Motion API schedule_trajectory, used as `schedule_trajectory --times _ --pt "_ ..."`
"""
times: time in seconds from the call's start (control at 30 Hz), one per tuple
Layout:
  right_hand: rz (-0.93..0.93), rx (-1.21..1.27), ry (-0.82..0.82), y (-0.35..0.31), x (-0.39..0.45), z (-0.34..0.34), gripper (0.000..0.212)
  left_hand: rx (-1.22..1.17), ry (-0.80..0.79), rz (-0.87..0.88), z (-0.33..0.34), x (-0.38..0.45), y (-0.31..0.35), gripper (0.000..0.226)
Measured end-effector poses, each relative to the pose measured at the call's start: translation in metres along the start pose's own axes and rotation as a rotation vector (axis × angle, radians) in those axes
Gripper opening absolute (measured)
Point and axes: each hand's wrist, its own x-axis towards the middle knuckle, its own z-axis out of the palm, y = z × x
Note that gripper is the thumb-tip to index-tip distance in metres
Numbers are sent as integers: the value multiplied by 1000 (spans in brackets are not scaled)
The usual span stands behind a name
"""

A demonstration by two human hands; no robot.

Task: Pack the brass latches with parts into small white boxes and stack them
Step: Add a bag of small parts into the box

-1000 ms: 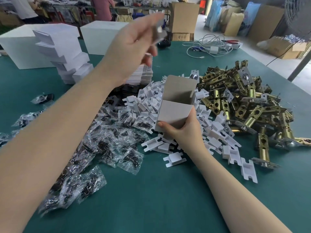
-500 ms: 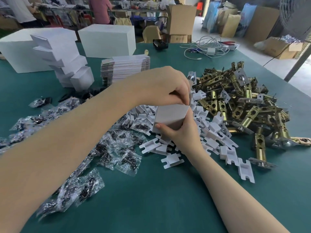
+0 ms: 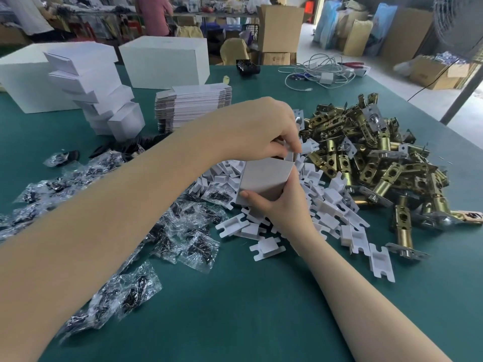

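My right hand grips a small white box from below, held above the pile of white plastic pieces. My left hand sits on top of the box, its fingers curled and pinching the box's top flap at the far corner. A heap of brass latches lies to the right. Clear bags of dark screws spread across the left of the green table. A leaning stack of closed small white boxes stands at the back left.
A pile of flat unfolded box blanks lies behind my hands. Two large white cartons stand at the table's far edge, with white cables at the back right. People and cardboard boxes are beyond the table.
My left hand came down from high above the table onto the box and now pinches its flap. The open flaps have been folded down. My right hand stays put.
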Motion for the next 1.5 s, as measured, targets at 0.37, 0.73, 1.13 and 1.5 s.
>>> schedule_trajectory --times 0.37,0.73,1.13,1.5 --pt "-4 -9 5 2 1 -1 66 -81 83 -111 1 -7 1 19" --pt "-82 -136 -86 3 0 2 65 -48 121 -171 -19 -27 -1 17" --pt "-111 -176 -90 4 12 -5 59 -189 273 -306 -37 -66 -21 19" --pt "-60 -121 -75 12 6 -4 57 -26 150 -214 -31 -50 -20 17"
